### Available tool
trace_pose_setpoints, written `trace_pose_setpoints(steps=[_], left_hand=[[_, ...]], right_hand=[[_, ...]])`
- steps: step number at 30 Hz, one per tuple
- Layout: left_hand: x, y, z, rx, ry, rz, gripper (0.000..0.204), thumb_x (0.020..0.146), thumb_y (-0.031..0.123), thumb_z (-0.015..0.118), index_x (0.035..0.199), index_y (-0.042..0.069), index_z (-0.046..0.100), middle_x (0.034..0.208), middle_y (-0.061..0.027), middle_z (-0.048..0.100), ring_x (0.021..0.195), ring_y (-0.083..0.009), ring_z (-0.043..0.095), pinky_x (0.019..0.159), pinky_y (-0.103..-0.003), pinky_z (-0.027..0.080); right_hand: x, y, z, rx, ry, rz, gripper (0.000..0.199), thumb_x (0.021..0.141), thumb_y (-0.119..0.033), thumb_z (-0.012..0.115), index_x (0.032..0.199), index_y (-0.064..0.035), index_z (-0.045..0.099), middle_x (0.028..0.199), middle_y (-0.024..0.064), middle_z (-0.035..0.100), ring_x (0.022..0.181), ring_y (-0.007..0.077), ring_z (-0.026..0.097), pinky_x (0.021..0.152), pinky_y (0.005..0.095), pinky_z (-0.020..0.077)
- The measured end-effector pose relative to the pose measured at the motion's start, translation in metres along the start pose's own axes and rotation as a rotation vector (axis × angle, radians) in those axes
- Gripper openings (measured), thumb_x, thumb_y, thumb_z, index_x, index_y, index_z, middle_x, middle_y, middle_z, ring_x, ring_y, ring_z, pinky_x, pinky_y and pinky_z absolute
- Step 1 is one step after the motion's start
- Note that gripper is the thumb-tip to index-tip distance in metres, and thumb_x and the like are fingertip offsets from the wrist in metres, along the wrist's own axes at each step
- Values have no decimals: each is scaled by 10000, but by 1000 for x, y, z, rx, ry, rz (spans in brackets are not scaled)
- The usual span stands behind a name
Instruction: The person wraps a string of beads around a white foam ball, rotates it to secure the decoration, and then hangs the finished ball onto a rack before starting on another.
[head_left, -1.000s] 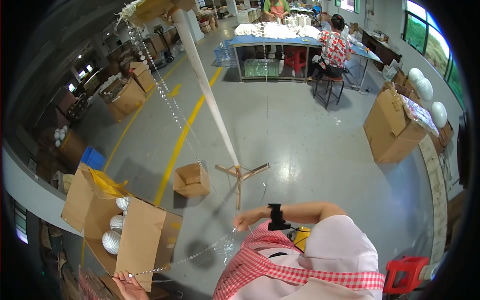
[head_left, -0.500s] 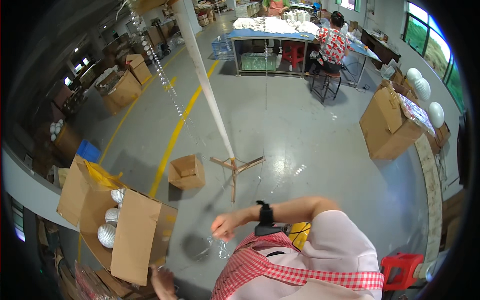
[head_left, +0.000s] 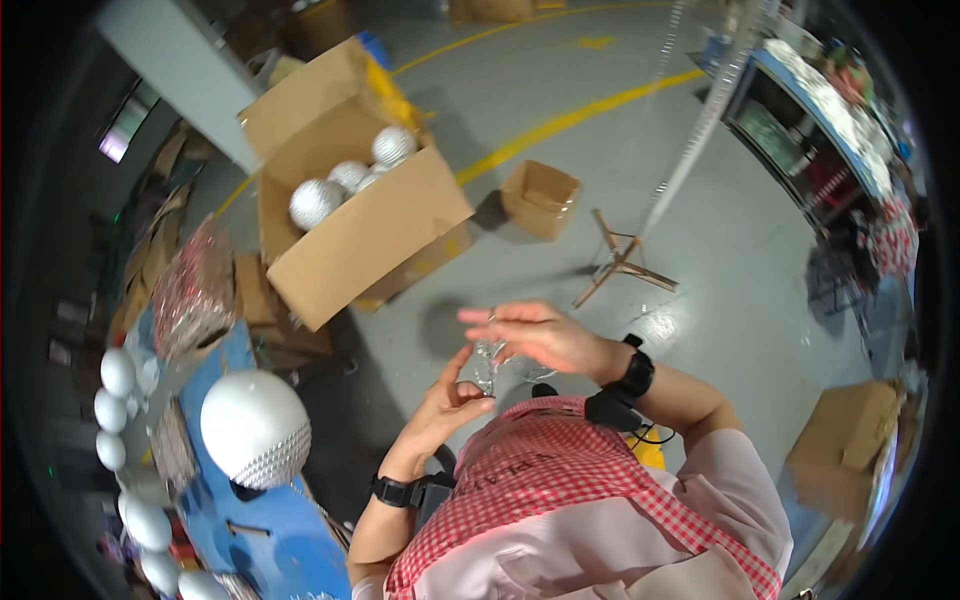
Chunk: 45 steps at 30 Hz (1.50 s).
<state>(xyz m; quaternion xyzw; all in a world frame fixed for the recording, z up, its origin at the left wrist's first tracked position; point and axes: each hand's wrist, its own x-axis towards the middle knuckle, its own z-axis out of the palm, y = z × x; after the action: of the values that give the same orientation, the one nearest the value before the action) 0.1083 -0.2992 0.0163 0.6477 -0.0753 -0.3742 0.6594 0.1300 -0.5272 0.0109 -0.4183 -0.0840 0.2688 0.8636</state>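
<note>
My left hand [head_left: 440, 410] is raised in front of the apron, thumb and a bent finger pinching the lower part of a thin, clear, glittery strand [head_left: 487, 368]. Just above it is my right hand [head_left: 550, 338], palm down, two fingers stretched out to the left. The strand hangs from beneath this hand, seemingly held near its thumb, and a loose loop trails below the palm. Left of my hands, a white ball [head_left: 250, 420], partly covered with silver beaded rows, stands above the blue table [head_left: 305, 565].
A large open carton [head_left: 375, 235] holds several silver balls [head_left: 317, 204]. Beyond it are a small carton [head_left: 541, 200] and a pole [head_left: 695, 135] on a wooden tripod foot. White balls [head_left: 117, 372] line the far left. Another carton [head_left: 845, 440] stands at right.
My view has swung left, bringing the blue table and white ball in. My left hand has come up from the lower edge to meet the right hand at the strand.
</note>
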Motion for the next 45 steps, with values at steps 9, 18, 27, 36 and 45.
trace_pose_setpoints(steps=[9, 18, 27, 36, 45], left_hand=[[-79, -14, -37, 197, 213, -204, 200, 934, 199, 619, 880, 22, 696, 652, 49, 574, 598, -34, 508, 580, -198, 413], [-148, -10, -30, 59, 360, -194, 160, 920, 116, 610, 882, -18, 689, 668, -26, 613, 582, -56, 532, 545, -198, 416], [-153, -32, -34, -17, 436, -165, 184, 937, 148, 605, 956, -16, 686, 687, 7, 592, 587, -44, 483, 536, -189, 376], [-170, -41, -56, 23, 516, -100, 262, 976, 243, 528, 971, 38, 691, 650, 38, 547, 586, -43, 437, 540, -218, 361], [-148, -33, -74, 94, 473, 128, 226, 954, 209, 553, 926, 12, 659, 641, 18, 512, 605, -62, 426, 552, -259, 354]], right_hand=[[25, -27, -34, -238, 265, -251, 166, 973, -208, 517, 959, -66, 603, 1414, 131, 463, 1104, 176, 572, 846, 298, 477], [42, -24, -91, -422, 518, -159, 294, 924, -319, 579, 1027, -49, 633, 1126, 28, 620, 971, 103, 567, 795, 281, 448], [92, -127, 46, -836, 1, -487, 209, 938, -184, 553, 869, 4, 614, 1188, 140, 640, 1104, 139, 545, 907, 269, 393], [120, -51, 30, -1716, 342, -501, 189, 826, -221, 644, 965, -98, 680, 758, 115, 640, 743, 270, 630, 641, 386, 477], [117, 83, 132, -773, -562, 377, 244, 896, -169, 651, 1070, 1, 636, 809, 19, 652, 711, 66, 561, 639, 234, 446]])
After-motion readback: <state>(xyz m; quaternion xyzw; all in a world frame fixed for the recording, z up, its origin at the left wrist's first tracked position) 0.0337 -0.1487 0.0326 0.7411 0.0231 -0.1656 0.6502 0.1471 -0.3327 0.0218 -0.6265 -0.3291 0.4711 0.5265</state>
